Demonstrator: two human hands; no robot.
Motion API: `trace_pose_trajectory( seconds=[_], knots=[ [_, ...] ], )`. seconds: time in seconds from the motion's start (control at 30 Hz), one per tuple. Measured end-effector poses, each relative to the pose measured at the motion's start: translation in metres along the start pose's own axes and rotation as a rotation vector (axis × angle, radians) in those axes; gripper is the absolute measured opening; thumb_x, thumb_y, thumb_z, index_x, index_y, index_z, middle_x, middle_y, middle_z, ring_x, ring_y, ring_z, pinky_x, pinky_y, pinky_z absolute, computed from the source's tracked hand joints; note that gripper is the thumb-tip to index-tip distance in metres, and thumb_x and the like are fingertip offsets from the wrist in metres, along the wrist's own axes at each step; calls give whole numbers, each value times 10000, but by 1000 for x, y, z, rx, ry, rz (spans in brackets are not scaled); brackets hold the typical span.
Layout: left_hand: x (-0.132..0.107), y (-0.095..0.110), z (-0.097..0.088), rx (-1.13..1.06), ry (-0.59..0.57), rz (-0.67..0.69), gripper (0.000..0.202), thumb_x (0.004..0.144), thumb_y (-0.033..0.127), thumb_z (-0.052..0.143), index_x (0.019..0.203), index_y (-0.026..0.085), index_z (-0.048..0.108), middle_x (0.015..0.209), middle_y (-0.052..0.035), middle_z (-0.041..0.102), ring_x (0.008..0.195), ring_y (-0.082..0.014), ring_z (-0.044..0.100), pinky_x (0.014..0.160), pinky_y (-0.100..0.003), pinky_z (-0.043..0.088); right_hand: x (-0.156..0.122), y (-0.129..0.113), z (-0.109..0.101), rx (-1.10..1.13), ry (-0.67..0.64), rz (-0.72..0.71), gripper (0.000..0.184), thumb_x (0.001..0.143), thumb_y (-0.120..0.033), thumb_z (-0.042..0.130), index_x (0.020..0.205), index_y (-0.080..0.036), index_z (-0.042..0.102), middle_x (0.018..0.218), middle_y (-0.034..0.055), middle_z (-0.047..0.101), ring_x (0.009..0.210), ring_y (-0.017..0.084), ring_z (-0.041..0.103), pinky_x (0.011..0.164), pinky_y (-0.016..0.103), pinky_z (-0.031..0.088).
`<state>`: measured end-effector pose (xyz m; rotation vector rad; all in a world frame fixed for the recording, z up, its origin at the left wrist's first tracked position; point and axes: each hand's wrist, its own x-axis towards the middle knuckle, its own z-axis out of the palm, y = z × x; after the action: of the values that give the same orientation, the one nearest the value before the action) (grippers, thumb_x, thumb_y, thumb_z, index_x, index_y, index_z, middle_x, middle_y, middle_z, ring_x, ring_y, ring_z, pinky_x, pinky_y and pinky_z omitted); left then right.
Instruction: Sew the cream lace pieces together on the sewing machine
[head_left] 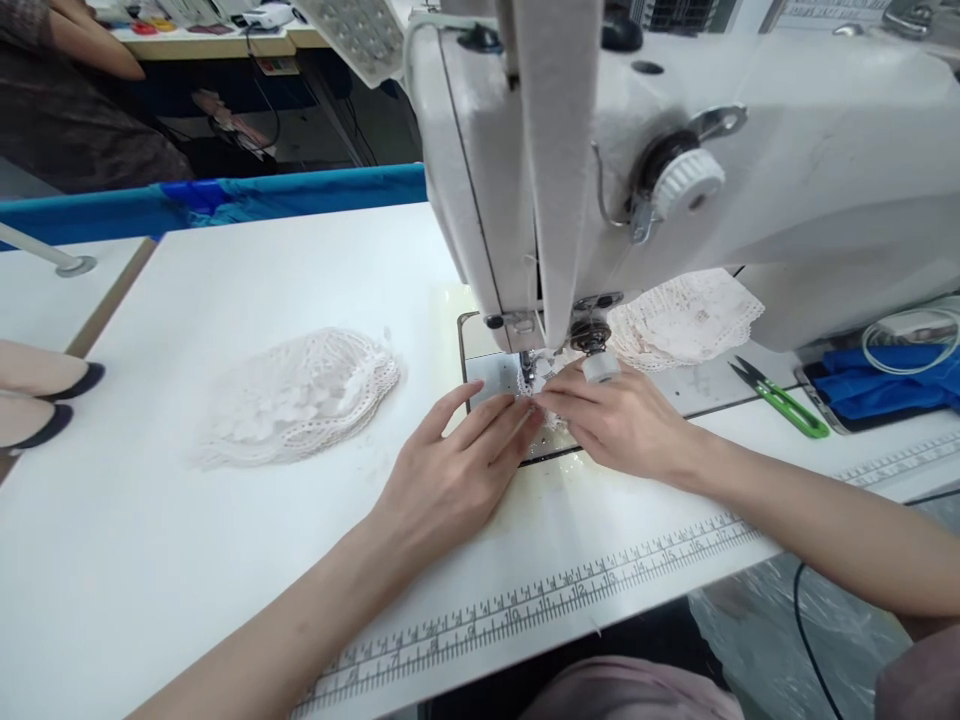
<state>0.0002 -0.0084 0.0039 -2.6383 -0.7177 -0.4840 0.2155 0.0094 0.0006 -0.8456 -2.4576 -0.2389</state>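
Note:
A white sewing machine (810, 150) stands over the table, its presser foot (527, 368) down by the metal needle plate (491, 372). A small piece of white lace (553, 420) lies at the foot, mostly covered by my fingers. My left hand (457, 465) comes from the lower left, its fingertips closed at the lace's near edge, little finger apart and thumb hidden. From the right, my right hand (622, 415) pinches the same lace just beside the foot, fingertips almost touching the left ones. More white lace (686, 318) lies behind, under the machine arm.
A stack of white lace pieces (307, 395) rests on the table to the left. Green-handled thread snips (784, 398) and blue cloth (892, 380) lie at right. A printed ruler (517, 615) runs along the front edge. Another person's arm (97, 40) shows behind.

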Motion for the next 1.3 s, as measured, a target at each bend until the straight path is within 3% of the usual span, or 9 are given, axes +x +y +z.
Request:
trace_pose_trajectory(
  seconds=[0.2, 0.73, 1.3],
  knots=[
    [-2, 1, -1, -10, 39, 24, 319, 862, 83, 554, 1172, 128, 615, 1117, -76, 706, 1025, -215, 649, 964, -446, 477, -2, 0, -1, -48, -17, -75, 245, 869, -40, 479, 851, -136, 704, 920, 12, 724, 811, 155, 616, 644, 273, 419],
    [-4, 0, 3, -99, 43, -21, 345, 866, 96, 536, 1202, 140, 603, 1121, -64, 707, 1070, -224, 639, 993, -465, 457, -2, -2, -4, -22, -73, -22, 307, 898, -56, 411, 896, -151, 703, 934, 33, 719, 788, 141, 608, 617, 283, 434],
    [1, -8, 6, -81, 10, -74, 312, 892, 134, 498, 1188, 161, 595, 1152, -62, 693, 1071, -221, 643, 986, -487, 437, -2, 6, -2, -2, -108, 30, 323, 892, -84, 415, 1048, -163, 686, 958, 62, 711, 933, 209, 604, 736, 348, 482]
  ],
)
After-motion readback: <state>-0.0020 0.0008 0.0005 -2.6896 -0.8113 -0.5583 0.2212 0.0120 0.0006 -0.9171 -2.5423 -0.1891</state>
